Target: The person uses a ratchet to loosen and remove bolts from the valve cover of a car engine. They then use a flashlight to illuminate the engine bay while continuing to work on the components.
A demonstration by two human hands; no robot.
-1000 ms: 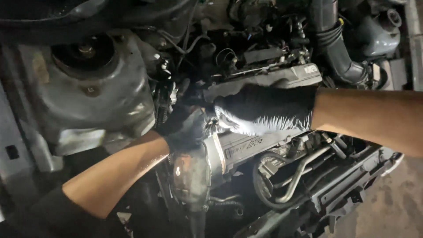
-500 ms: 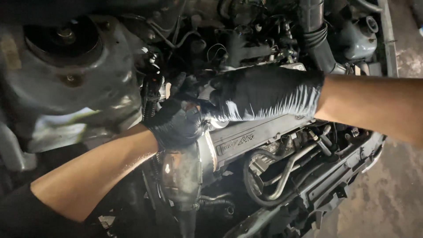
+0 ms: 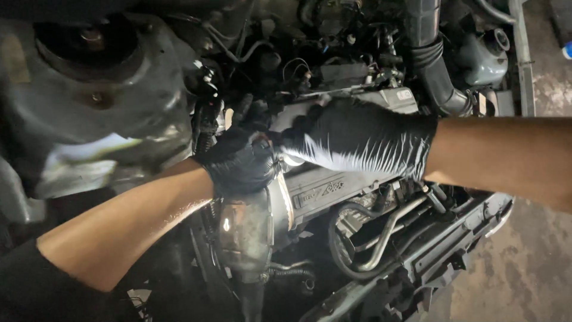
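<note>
- Hands: I see both in black gloves, close together over the middle of the engine bay, fingertips nearly meeting.
- Left hand (image 3: 241, 158): curled down at the top of the rusty heat shield (image 3: 247, 232), just left of the silver engine cover (image 3: 339, 185). Fingers are bent around something small there; I cannot tell what, or whether they truly clamp it.
- Right hand (image 3: 363, 140): lies flat, palm down, across the far edge of the engine cover, fingers pointing left toward the other hand. I cannot tell whether they pinch anything; the contact spot is hidden between the gloves.
- Heat shield: runs from under the left hand toward the near side, touching the left end of the engine cover.
- Surroundings: round strut tower (image 3: 95, 77) at far left; ribbed black intake hose (image 3: 432, 59) and pale fluid reservoir (image 3: 485, 56) at far right; bent metal pipes (image 3: 387, 229) near right.
</note>
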